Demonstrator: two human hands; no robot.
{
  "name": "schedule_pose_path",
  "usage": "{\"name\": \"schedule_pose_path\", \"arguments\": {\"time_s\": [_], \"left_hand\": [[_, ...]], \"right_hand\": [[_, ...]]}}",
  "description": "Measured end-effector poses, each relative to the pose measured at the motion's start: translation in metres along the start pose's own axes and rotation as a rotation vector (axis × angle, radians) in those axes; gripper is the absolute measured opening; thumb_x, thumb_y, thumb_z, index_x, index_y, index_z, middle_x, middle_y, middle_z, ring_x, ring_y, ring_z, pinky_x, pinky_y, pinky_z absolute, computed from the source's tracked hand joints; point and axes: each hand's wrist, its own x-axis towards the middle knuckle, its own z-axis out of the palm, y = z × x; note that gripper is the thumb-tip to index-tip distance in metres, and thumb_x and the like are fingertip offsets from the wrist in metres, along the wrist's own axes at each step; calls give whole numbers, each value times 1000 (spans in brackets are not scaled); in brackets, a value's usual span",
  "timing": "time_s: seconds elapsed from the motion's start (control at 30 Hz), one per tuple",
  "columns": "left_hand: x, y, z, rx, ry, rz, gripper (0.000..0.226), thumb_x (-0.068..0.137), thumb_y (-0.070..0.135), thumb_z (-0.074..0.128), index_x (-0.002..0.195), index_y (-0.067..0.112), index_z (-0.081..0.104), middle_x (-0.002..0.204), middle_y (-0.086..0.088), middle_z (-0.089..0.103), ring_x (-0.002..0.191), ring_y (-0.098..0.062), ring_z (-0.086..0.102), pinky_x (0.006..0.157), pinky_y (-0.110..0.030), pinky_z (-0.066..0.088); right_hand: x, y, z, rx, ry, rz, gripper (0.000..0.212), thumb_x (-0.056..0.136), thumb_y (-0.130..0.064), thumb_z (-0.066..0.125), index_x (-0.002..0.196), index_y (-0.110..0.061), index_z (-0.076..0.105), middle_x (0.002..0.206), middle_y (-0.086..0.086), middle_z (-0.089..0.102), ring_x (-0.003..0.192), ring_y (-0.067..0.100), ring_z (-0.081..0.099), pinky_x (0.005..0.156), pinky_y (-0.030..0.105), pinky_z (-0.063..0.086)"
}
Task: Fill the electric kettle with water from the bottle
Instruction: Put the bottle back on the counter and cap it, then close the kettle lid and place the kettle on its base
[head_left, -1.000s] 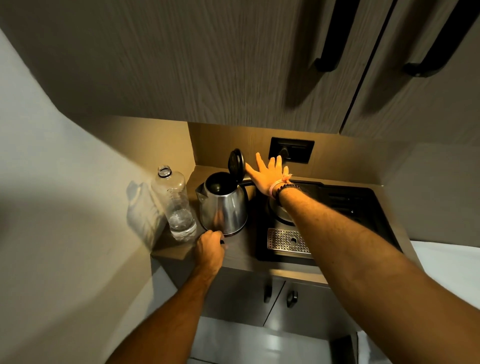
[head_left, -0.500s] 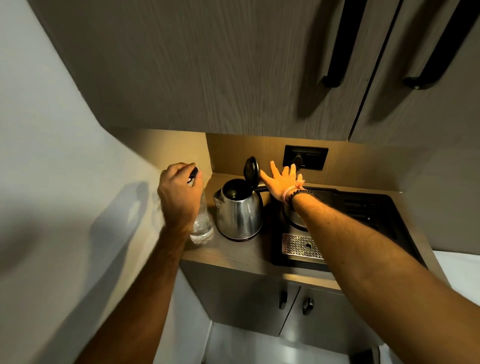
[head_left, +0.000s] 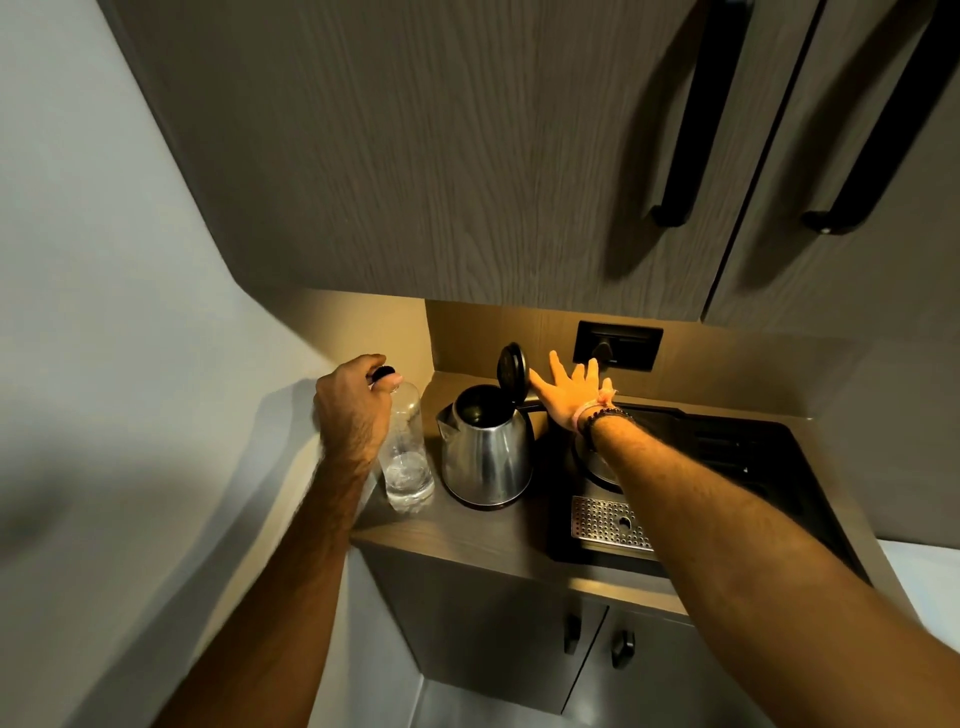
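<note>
A shiny silver steel kettle (head_left: 488, 457) with a black round lid (head_left: 511, 367) stands at three o'clock of a clear plastic bottle (head_left: 406, 457). The grey-brown wood-grain desk (head_left: 467, 535) carries a black tray (head_left: 727, 467) with a silver dotted perforated grille (head_left: 605, 522).

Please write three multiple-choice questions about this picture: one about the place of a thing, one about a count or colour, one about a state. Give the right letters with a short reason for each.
1. Where does the bottle stand?
A. left of the kettle
B. right of the kettle
C. inside the kettle

2. What colour is the kettle lid?
A. white
B. black
C. red

3. What is the lid's state?
A. shut
B. removed
C. open, upright

Answers: 1 A, the bottle stands on the counter between wall and kettle. 2 B, the lid is dark against the lit wall. 3 C, it stands hinged up beside the right hand, while the left hand holds a black cap at the bottle's top.
</note>
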Motion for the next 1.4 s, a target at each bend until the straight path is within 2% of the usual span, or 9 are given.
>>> {"name": "schedule_pose_path", "arguments": {"time_s": [0.3,0.53,0.67,0.83,0.93,1.03,1.13,1.3,1.4], "left_hand": [[0,-5,-7,22,-66,17,31,89,24,73,118,13,73,114,-10,75,106,-31,69,96,-48,54],[-1,-5,-12,16,-84,32,33,87,23,75,119,13,73,116,-11,74,105,-30,70,96,-43,55],[-5,-6,-16,36,-97,43,43,84,21,79,124,11,69,130,-11,67,119,-30,64,103,-46,49],[-23,16,-4,20,150,218,26,95,17,64,116,4,70,119,-15,71,107,-29,68,92,-33,49],[-34,34,29,16,-74,335,35,102,22,49,128,4,63,130,-15,65,118,-30,62,102,-34,46],[-39,34,71,106,-376,260,63,102,41,44,152,5,32,161,-15,30,148,-29,28,120,-41,25],[-39,19,103,213,-520,213,87,99,57,39,156,3,3,166,-17,-1,154,-29,2,123,-39,4],[-42,2,123,224,-506,151,90,97,65,30,156,6,-2,167,-15,-4,154,-28,7,123,-40,8],[-46,-1,128,250,-490,153,89,97,66,23,157,6,-2,167,-14,-2,154,-26,8,123,-41,-2]], "right_hand": [[-4,-22,5,58,-2,-57,99,72,-90,13,153,-36,1,162,16,11,150,34,-3,117,57,-3],[-11,-38,24,-134,22,-111,104,71,-91,21,154,-32,-3,162,20,8,149,39,-2,119,58,-2],[-12,-32,25,-84,26,-117,106,68,-93,16,153,-34,-4,163,17,7,149,40,-3,116,60,-6],[-7,-14,13,33,60,-157,88,84,-79,21,154,-25,16,159,11,28,149,34,11,119,58,8],[-5,-7,7,136,27,-191,68,93,-63,33,145,-19,38,146,13,46,138,33,37,112,55,30],[-7,-1,4,195,-24,-205,52,96,-49,42,138,-19,48,139,10,53,128,29,49,107,55,37],[-10,2,4,199,-37,-236,40,95,-32,51,133,-18,52,132,9,59,121,27,54,105,48,42],[-8,5,6,186,-9,-273,38,90,-18,60,128,-17,56,125,8,62,117,27,56,103,41,44],[-5,6,7,183,4,-296,41,87,-14,64,128,-17,56,125,9,63,117,27,56,104,40,44]]}}
